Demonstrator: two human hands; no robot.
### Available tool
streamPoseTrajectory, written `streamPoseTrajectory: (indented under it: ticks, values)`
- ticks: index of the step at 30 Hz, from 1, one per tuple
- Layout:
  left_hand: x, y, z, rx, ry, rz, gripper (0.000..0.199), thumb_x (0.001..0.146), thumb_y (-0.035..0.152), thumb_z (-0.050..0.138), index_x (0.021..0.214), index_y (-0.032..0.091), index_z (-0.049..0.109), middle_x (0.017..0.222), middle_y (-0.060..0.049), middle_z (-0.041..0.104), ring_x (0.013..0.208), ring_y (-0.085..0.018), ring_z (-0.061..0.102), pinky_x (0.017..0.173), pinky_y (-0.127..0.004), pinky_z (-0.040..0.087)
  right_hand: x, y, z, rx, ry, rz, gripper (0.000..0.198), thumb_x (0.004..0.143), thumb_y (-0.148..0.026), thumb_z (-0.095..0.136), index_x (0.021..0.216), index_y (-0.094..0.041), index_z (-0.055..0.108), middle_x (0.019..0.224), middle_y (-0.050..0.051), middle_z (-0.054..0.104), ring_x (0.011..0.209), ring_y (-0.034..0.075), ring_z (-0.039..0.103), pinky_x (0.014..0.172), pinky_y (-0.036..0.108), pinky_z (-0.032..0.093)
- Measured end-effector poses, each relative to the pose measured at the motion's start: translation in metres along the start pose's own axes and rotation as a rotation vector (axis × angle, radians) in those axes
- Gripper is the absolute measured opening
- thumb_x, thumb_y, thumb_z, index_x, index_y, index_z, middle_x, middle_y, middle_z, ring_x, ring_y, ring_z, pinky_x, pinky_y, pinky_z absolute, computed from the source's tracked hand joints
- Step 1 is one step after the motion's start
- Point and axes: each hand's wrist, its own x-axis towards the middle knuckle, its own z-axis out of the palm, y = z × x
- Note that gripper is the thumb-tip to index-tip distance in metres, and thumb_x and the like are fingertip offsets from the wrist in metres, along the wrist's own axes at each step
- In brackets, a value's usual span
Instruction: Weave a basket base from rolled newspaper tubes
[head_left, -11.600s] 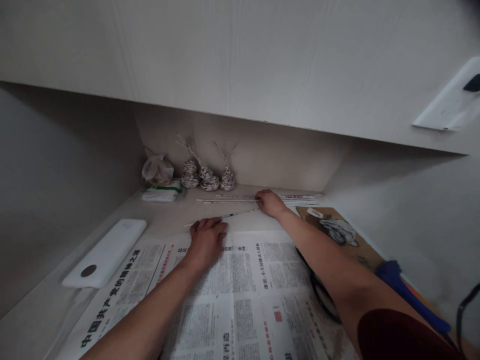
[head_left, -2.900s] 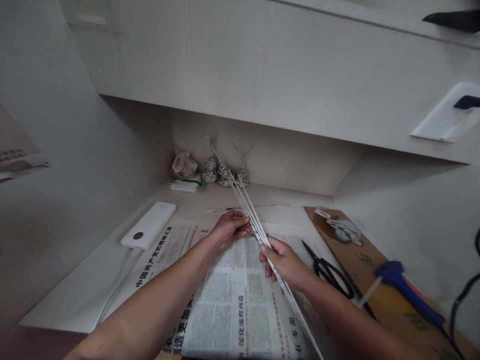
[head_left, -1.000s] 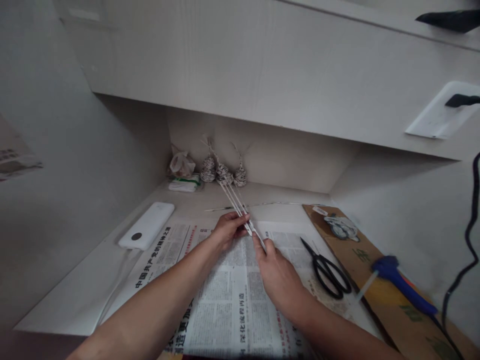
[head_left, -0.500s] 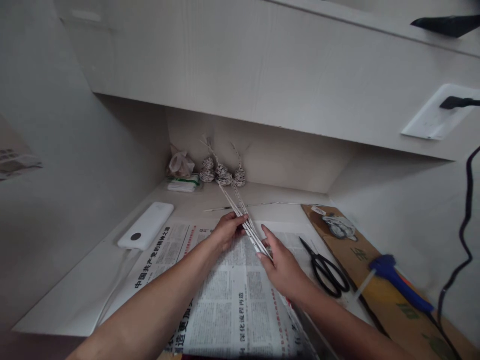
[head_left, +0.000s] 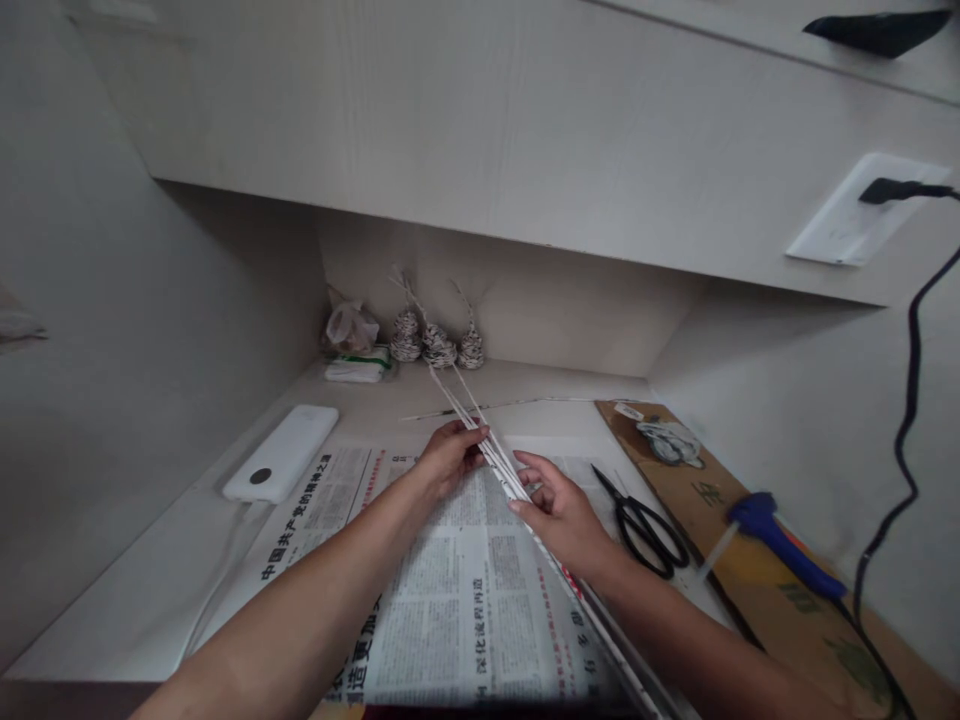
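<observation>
Left hand (head_left: 454,455) in my feed pinches a bundle of thin white sticks (head_left: 504,475) between thumb and curled fingers. Right hand (head_left: 555,505) sits at the bundle's 4 o'clock side, thumb and index finger parted around it; whether it grips, I can't tell from my end. The sticks slant from 11 to 5 o'clock above the newspaper (head_left: 450,590), fanning at the far end. Taking the hands as my dial's centre, I have three woven cones (head_left: 439,347) at 11, a white device (head_left: 281,450) at 9, and black scissors (head_left: 646,530) and a blue glue gun (head_left: 787,548) between 3 and 4.
</observation>
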Motion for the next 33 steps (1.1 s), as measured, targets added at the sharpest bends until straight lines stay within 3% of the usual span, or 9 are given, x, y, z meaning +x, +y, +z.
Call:
streamPoseTrajectory:
  ticks: [10, 15, 19, 24, 28, 33]
  values:
    - [-0.002, 0.002, 0.002, -0.065, 0.067, -0.025, 0.009, 0.077, 0.005, 0.066, 0.077, 0.011, 0.059, 0.067, -0.003, 0.062, 0.052, -0.009, 0.057, 0.042, -0.017, 0.047, 0.004, 0.001, 0.001, 0.191, 0.016, 0.066, 0.062, 0.068, -0.024, 0.071, 0.125, -0.023, 0.049, 0.107, 0.003, 0.057, 0.063, 0.008, 0.051, 0.057, 0.024, 0.042]
    - [-0.002, 0.004, 0.001, -0.051, 0.013, -0.037, 0.005, 0.079, 0.007, 0.065, 0.075, 0.009, 0.062, 0.067, -0.004, 0.062, 0.052, -0.008, 0.057, 0.042, -0.015, 0.046, 0.003, 0.0, -0.001, 0.315, -0.011, 0.108, 0.064, 0.064, -0.025, 0.077, 0.123, -0.022, 0.051, 0.103, 0.004, 0.064, 0.079, 0.014, 0.06, 0.073, 0.029, 0.047]
    - [-0.002, 0.006, -0.001, -0.037, -0.023, -0.029, 0.006, 0.077, 0.009, 0.067, 0.074, 0.009, 0.062, 0.069, -0.004, 0.062, 0.052, -0.008, 0.057, 0.044, -0.015, 0.046, 0.001, -0.009, -0.002, 0.354, -0.064, 0.168, 0.054, 0.065, -0.029, 0.079, 0.114, -0.02, 0.058, 0.099, 0.004, 0.068, 0.088, 0.017, 0.063, 0.08, 0.031, 0.047]
    - [-0.003, 0.006, -0.002, -0.02, -0.148, -0.037, 0.007, 0.074, 0.011, 0.071, 0.076, 0.009, 0.064, 0.068, -0.004, 0.062, 0.052, -0.007, 0.055, 0.047, -0.017, 0.047, 0.003, -0.012, -0.002, 0.39, -0.07, 0.204, 0.038, 0.067, -0.041, 0.078, 0.095, -0.018, 0.065, 0.085, 0.002, 0.069, 0.072, 0.014, 0.061, 0.068, 0.026, 0.046]
    - [-0.004, 0.005, -0.001, -0.035, -0.165, 0.038, 0.01, 0.073, 0.013, 0.073, 0.077, 0.009, 0.065, 0.071, -0.004, 0.063, 0.055, -0.008, 0.056, 0.047, -0.017, 0.045, 0.01, -0.006, -0.005, 0.389, -0.029, 0.238, 0.038, 0.069, -0.051, 0.075, 0.08, -0.017, 0.063, 0.063, -0.004, 0.058, 0.051, 0.008, 0.048, 0.05, 0.021, 0.039]
    - [-0.003, 0.007, -0.001, -0.047, -0.165, 0.084, 0.014, 0.073, 0.017, 0.075, 0.078, 0.01, 0.065, 0.077, -0.006, 0.067, 0.057, -0.008, 0.056, 0.047, -0.018, 0.045, 0.029, -0.012, -0.027, 0.35, 0.01, 0.316, 0.027, 0.075, -0.041, 0.072, 0.077, -0.017, 0.06, 0.059, -0.004, 0.057, 0.043, 0.007, 0.048, 0.042, 0.02, 0.039]
